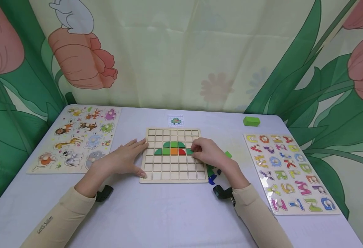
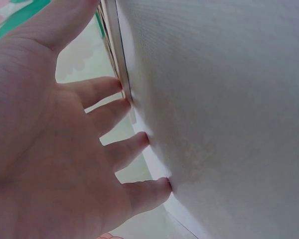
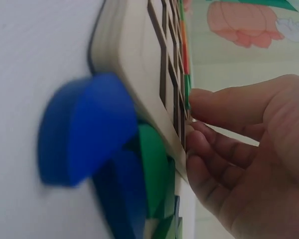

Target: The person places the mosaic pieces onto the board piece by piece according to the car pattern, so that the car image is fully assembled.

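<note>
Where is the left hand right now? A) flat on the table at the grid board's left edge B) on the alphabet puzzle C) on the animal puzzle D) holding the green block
A: the left hand lies flat on the table, fingers straight against the left edge of the grid board.

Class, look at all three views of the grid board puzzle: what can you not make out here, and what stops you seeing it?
- Green piece under the right hand: its shape, head view, covered by fingers.
- Loose pieces beside the grid board: their number, hidden behind the right wrist.
- Pattern card: its picture is too small, head view.
- Left wrist view: left hand fills it, board cut off.
</note>
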The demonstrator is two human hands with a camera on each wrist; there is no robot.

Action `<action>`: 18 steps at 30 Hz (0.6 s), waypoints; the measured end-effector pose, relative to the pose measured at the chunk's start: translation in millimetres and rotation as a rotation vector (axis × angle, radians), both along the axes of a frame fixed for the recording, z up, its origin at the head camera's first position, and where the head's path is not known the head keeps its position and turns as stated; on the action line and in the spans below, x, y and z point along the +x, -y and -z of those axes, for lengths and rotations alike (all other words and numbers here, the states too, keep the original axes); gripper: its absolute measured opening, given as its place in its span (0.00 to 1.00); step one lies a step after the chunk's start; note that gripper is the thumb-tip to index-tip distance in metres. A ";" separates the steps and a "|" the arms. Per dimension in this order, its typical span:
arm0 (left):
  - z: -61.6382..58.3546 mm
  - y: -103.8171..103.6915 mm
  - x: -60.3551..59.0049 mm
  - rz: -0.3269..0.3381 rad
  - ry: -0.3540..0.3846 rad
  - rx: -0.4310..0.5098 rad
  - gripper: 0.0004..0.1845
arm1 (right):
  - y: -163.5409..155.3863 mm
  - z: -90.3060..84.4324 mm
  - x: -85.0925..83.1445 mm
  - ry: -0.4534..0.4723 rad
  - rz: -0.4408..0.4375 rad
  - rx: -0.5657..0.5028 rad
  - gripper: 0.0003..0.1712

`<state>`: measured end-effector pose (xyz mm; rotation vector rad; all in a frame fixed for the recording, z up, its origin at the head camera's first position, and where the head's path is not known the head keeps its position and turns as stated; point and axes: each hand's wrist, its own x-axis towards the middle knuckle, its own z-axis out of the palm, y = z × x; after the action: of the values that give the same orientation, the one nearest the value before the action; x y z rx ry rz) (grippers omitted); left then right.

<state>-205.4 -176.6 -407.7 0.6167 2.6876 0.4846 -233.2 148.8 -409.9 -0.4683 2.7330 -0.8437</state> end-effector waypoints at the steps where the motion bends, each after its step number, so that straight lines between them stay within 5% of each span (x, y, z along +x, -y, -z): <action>1: -0.4 0.3 0.3 0.000 -0.002 0.000 0.63 | -1.9 0.2 0.5 -0.002 -0.002 -0.006 0.05; 18: 2.9 1.7 -1.9 0.009 -0.012 0.000 0.63 | -34.4 -10.0 7.9 -0.014 0.029 -0.048 0.11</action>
<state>-207.2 -178.3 -410.5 0.6334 2.6945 0.4796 -225.3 183.2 -399.9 -0.4469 2.7435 -0.9191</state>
